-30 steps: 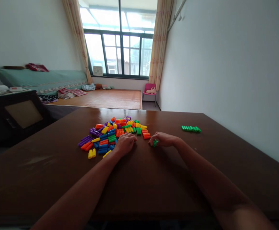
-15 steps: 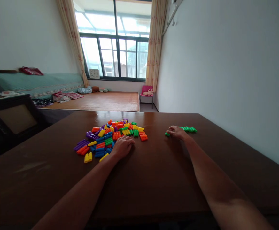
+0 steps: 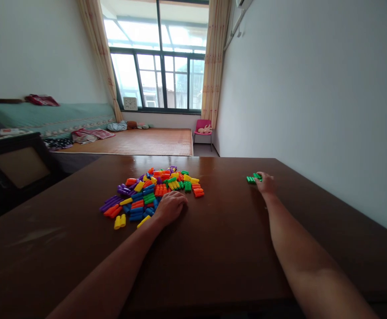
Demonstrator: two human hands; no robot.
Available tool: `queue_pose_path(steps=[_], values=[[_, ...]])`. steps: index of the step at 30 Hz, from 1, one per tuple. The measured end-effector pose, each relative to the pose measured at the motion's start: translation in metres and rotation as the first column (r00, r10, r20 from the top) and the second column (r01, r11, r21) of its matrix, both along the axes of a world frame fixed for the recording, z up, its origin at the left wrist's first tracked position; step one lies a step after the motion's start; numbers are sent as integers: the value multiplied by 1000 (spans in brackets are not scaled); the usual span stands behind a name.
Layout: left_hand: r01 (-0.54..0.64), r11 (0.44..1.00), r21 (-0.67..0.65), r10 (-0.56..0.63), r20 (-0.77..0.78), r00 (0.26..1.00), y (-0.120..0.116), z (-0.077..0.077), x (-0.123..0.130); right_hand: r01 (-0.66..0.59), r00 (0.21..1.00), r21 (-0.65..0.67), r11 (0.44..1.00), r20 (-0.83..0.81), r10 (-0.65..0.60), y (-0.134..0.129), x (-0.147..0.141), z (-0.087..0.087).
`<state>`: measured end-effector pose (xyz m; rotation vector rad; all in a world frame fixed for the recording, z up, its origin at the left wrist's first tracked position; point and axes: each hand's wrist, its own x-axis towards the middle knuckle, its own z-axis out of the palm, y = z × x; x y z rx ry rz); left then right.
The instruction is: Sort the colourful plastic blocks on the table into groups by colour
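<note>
The brown worktop (image 3: 220,248) spreads out in front of me, wider than anything else near my hands. Beyond its far edge, at eleven to twelve o'clock, lies a bed (image 3: 153,139) with a woven mat, under a bright window (image 3: 156,79). A dark cabinet (image 3: 20,164) stands at ten o'clock, and a pink chair (image 3: 203,126) at twelve, beyond the worktop, with a soft toy on it. At eleven o'clock on the worktop I have a loose pile of plastic blocks (image 3: 149,198) in purple, orange, yellow, blue and green, ribbed like short tubes joined side by side. My left hand (image 3: 171,206) is palm down with its fingers curled, at the four o'clock side of the pile; I can't tell whether anything is under it. My right hand (image 3: 265,182) is at one o'clock, well apart from the pile, its thumb and fingers bent around the right part of some green blocks (image 3: 251,179). I can't tell whether I'm pinching one of them or only touching it. Smaller still, a yellow block (image 3: 120,221) lies at the pile's seven o'clock edge, nearer to me than most of the others.
</note>
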<state>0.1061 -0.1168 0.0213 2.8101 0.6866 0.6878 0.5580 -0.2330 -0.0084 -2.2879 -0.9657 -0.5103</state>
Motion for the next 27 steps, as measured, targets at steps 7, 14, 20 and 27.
queue_pose_path(steps=[7, 14, 20, 27], values=[[4, 1000, 1, -4, -9, 1000, 0, 0, 2, 45, 999, -114, 992, 27, -42, 0, -11, -3], [14, 1000, 4, -14, -22, 1000, -1, -1, 2, -123, 980, -148, 981, 136, 143, 2, -18, 1], [-56, 997, 47, 57, -26, 998, -4, 1, 0, -99, 982, -224, 970, 133, 131, 0, -15, -5], [-138, 989, 57, 140, -35, 990, -5, 3, 2, -364, 904, -109, 925, 198, 379, 25, -77, 27]])
